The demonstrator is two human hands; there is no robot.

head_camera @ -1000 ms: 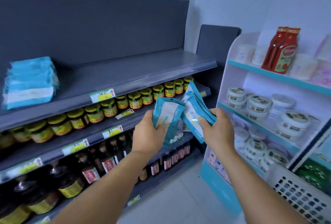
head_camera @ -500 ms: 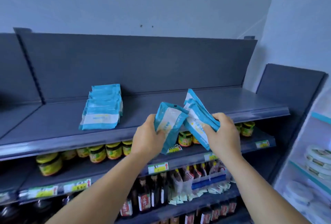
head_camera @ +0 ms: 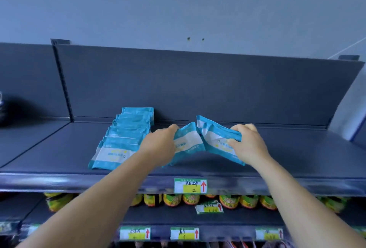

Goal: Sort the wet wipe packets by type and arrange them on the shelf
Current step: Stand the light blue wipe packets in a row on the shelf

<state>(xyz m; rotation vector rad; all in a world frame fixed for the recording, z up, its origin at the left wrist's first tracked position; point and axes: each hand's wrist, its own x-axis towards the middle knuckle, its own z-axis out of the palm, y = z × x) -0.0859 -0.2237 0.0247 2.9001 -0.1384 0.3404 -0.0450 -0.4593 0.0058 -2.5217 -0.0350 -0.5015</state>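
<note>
- Dark grey top shelf (head_camera: pixel 297 154): bare to the right, bearing the wipes near its middle; green-and-yellow price tag (head_camera: pixel 190 185) clipped to the front lip.
- Lower shelf: row of yellow-labelled jars (head_camera: pixel 190 199), partly hidden beneath the lip.
- Placed row of blue wet wipe packets (head_camera: pixel 126 138): lying flat and overlapped, running from the back panel toward the front edge, just left of the hands.
- Left hand (head_camera: pixel 160 144): fingers curled round one blue-and-white packet (head_camera: pixel 188 144), tilted, lower edge apparently at or near the shelf surface.
- Right hand (head_camera: pixel 248 144): fingers and thumb clamped on a small bundle of packets (head_camera: pixel 217 138), fanned and raised at the inner end; exact count not discernible.
- Inner ends of both held lots meeting in a peak between the hands.
- Step in hand, as judged: setting down a second group beside the placed row.
- Printing appears similar to the row; whether the type differs cannot be told.
- Next move calls for: lowering flat, squaring edges parallel to the row, keeping the groups apart.
</note>
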